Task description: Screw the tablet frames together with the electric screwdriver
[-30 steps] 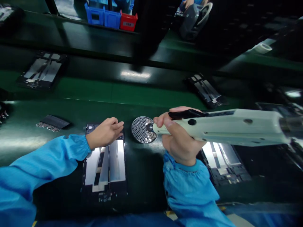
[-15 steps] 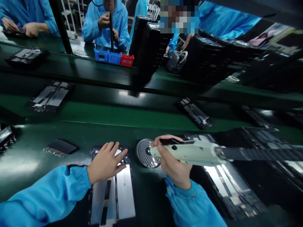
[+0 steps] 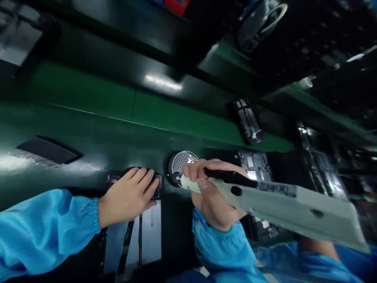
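Note:
My right hand (image 3: 213, 196) is wrapped round a pale green electric screwdriver (image 3: 282, 204) with a black lever. The screwdriver's tip points down to the left, at the edge of a round metal dish (image 3: 184, 163) full of small holes. Whether the tip touches the dish I cannot tell. My left hand (image 3: 131, 194) lies over the top end of an opened tablet (image 3: 151, 236), fingers together and stretched out. Silvery battery panels and dark ribbon cables show below that hand; part of the tablet's top end is hidden under it.
A black comb-like strip (image 3: 48, 151) lies at the left. Other opened devices include one at the far side (image 3: 247, 122) and one behind the screwdriver (image 3: 256, 165). A blue sleeve with a bare forearm (image 3: 321, 249) shows at lower right. A tape roll (image 3: 306, 82) sits farther back.
My view has tipped down, so the co-workers across the bench are out of sight. The screwdriver has swung, its rear end now lower and closer. My left hand stays on the tablet.

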Demonstrator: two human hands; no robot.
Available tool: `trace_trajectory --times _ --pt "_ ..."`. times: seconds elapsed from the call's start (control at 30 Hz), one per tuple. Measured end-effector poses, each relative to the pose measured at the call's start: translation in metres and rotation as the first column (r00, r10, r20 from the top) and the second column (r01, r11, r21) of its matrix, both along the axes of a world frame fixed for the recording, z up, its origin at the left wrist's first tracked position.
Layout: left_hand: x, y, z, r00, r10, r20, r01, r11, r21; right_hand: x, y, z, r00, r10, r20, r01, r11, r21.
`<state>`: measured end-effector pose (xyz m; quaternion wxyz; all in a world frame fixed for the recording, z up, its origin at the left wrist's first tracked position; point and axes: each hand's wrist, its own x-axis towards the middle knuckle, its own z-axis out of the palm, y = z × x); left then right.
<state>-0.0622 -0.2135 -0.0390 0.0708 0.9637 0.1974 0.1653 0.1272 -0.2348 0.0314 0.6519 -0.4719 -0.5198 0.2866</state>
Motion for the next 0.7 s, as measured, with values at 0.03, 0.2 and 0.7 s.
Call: trace_trajectory --times 0.03,0.2,0.7 --pt "0.0004 -0.0004 -0.0005 1.0 0.001 0.004 -0.001 1.0 -0.001 -0.0018 -0.0004 -0.0012 1.0 0.016 0.01 -0.016 1.0 -0.013" --pt "0.0034 -0.0026 0.0024 1.0 -0.006 -0.008 0.006 1.0 0.004 -0.0056 -0.0035 -0.0061 0.999 0.036 0.011 -0.035 0.996 -0.078" --pt "0.0059 -0.0021 0.0054 1.0 0.0 0.015 0.0 1.0 -0.012 -0.0085 -0.0054 -0.006 0.998 0.051 0.031 -0.046 0.989 -0.143"
